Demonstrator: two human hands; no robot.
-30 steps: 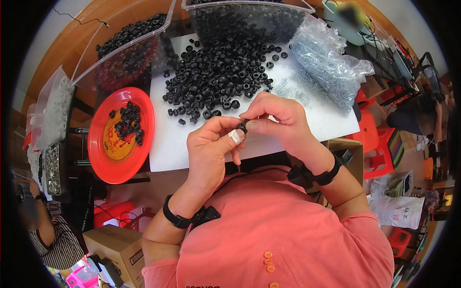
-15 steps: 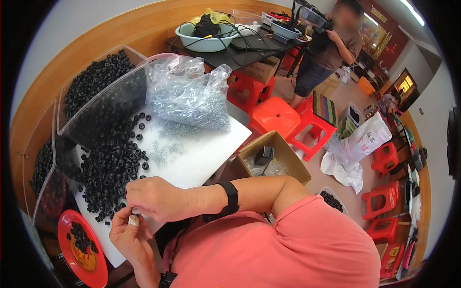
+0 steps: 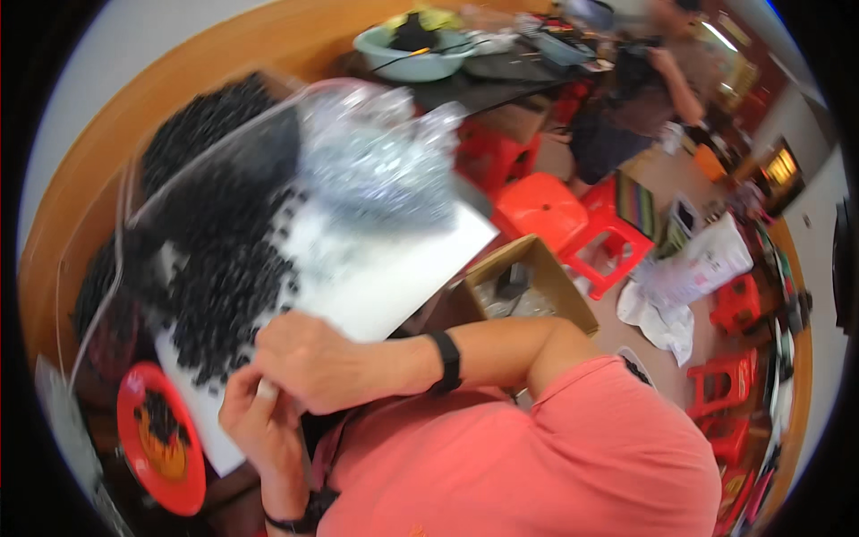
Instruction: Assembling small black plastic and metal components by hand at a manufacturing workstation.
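Observation:
My hands meet at the near edge of a white board (image 3: 407, 273), beside a pile of small black ring-like parts (image 3: 224, 300). My left hand (image 3: 255, 416) is closed in a pinch, with a white wrap on its thumb. Across its fingertips lies my right hand (image 3: 309, 362), its fingers also pressed together. Whatever is between them is hidden and blurred. A red plate (image 3: 134, 447) with an orange-yellow middle holds more black pieces (image 3: 161, 416), left of my left hand. Beyond the pile, a clear plastic bag (image 3: 385, 161) of small pale pieces sits on the board.
A transparent bin (image 3: 215, 152) with black parts stands at the far left. To the right are an open cardboard box (image 3: 577, 309), red stools (image 3: 541, 210) and a white sack (image 3: 702, 259). A pale blue basin (image 3: 416, 64) rests on a dark table; a person (image 3: 658, 98) stands beyond.
The whole view has shifted, so the scene sits further right and is blurred. My two hands stay together at the board's near edge; a small dark bit seen at the fingertips no longer shows.

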